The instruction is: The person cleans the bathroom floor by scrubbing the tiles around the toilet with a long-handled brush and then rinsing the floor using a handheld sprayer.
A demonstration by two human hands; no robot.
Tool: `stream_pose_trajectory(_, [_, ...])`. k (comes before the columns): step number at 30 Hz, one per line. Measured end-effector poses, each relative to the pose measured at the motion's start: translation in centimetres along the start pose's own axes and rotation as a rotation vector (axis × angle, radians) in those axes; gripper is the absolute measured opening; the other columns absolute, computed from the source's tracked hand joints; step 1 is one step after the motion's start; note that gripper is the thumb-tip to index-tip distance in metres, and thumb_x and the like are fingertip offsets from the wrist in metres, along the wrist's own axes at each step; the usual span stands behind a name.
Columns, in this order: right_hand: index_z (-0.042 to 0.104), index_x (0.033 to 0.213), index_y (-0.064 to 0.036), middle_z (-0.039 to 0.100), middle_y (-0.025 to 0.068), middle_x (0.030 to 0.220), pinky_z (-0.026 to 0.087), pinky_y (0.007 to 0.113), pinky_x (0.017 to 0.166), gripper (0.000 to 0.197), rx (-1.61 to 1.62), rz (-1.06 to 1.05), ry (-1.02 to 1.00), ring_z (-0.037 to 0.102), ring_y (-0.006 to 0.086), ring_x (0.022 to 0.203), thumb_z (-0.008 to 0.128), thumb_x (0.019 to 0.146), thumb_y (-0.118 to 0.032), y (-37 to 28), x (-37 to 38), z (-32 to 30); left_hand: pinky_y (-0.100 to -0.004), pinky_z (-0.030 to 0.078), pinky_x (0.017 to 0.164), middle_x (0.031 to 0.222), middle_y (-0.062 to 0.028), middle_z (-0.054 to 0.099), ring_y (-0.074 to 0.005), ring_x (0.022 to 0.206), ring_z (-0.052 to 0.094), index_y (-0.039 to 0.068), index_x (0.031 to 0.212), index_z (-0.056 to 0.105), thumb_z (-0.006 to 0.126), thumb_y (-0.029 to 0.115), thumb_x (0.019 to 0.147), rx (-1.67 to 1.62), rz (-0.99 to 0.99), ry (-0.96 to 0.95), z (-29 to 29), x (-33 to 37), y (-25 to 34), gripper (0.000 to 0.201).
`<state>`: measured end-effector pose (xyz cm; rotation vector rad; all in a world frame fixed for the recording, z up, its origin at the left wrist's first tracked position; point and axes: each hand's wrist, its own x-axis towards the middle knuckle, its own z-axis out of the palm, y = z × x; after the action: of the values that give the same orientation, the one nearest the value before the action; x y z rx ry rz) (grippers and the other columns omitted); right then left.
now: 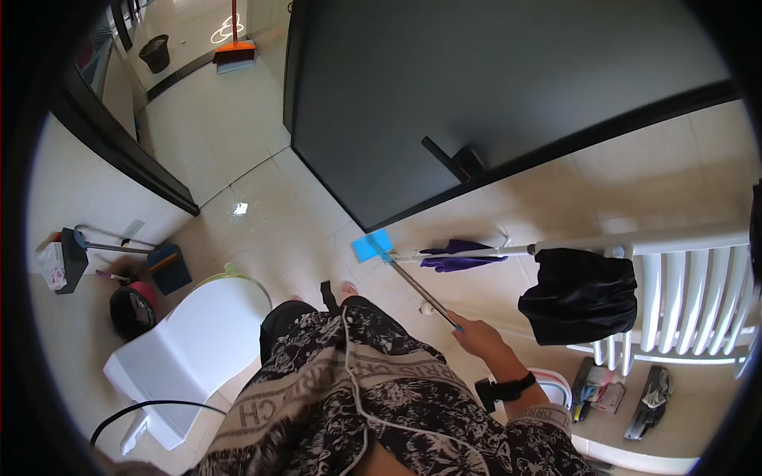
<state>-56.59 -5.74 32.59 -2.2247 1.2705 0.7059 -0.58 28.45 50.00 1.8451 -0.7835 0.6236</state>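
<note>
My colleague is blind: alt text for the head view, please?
A person's right hand grips a metal pole with a flat blue head over a tiled floor. A white toilet is at left, a dark door ahead, a white radiator at right.

This is a bathroom, by its look in a home. A white toilet (222,309) stands at the lower left of the frame, with a small waste bin (133,311) beside it and a tissue box (54,266) by the wall at the far left. A white ladder-like towel radiator (697,301) runs along the right, with a black cloth (578,293) hanging near its end. Pale tiles (238,250) cover the floor, and a dark door (476,79) with a lever handle (446,159) fills the upper right.
</note>
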Motion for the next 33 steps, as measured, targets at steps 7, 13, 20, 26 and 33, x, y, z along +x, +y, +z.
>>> stream_pose_trajectory(7, [0.035, 0.131, -0.0300, 0.061, 0.0185, 0.089, 0.046, 0.043, 0.068, 0.048, -0.140, -0.208, -0.042, 0.059, 0.0349, 0.082, 0.049, 0.086, -0.029, -0.1, 5.0, -5.0, -0.0347, 0.043, 0.079, 0.098, -0.0145, 0.058, -0.0235, 0.090, 0.055, 0.002, 0.098, 0.058, 0.041, 0.021, 0.087, 0.144, -0.875, -0.275, 12.9, -35.6, -10.3, 0.028])
stream_pose_trajectory(13, [0.038, 0.129, -0.0303, 0.062, 0.0137, 0.090, 0.046, 0.041, 0.066, 0.044, -0.347, -0.431, -0.025, 0.060, 0.0311, 0.082, 0.048, 0.086, -0.025, -7.1, 4.1, 0.0, -0.0358, 0.044, 0.075, 0.094, -0.0156, 0.059, -0.0253, 0.086, 0.056, 0.002, 0.094, 0.059, 0.041, 0.020, 0.086, 0.292, -1.126, -0.472, 23.5, -56.5, -11.7, 0.027])
stream_pose_trajectory(20, [0.042, 0.126, -0.0268, 0.062, 0.0124, 0.091, 0.048, 0.041, 0.069, 0.045, -0.421, -0.427, 0.057, 0.060, 0.0295, 0.084, 0.052, 0.083, -0.023, -10.4, 4.6, 1.7, -0.0371, 0.045, 0.071, 0.088, -0.0169, 0.060, -0.0274, 0.080, 0.057, 0.001, 0.089, 0.060, 0.042, 0.020, 0.084, 0.290, -1.159, -0.448, 31.9, -59.1, -11.5, 0.027])
stream_pose_trajectory(26, [0.036, 0.132, -0.0289, 0.060, 0.0140, 0.103, 0.047, 0.040, 0.076, 0.048, -0.423, -0.425, 0.040, 0.058, 0.0310, 0.092, 0.050, 0.085, -0.028, -9.9, 4.0, -1.4, -0.0383, 0.046, 0.067, 0.083, -0.0180, 0.060, -0.0292, 0.075, 0.058, 0.001, 0.085, 0.061, 0.042, 0.019, 0.083, 0.328, -1.142, -0.440, 33.0, -57.0, -11.8, 0.027])
stream_pose_trajectory(33, [0.044, 0.126, -0.0287, 0.061, 0.0132, 0.098, 0.047, 0.041, 0.073, 0.047, -0.558, -0.557, -0.034, 0.059, 0.0306, 0.089, 0.049, 0.080, -0.022, -9.7, 11.8, -8.3, -0.0396, 0.047, 0.063, 0.078, -0.0192, 0.061, -0.0313, 0.070, 0.058, 0.000, 0.081, 0.062, 0.042, 0.019, 0.082, 0.341, -1.091, -0.416, 36.3, -56.8, -12.4, 0.027])
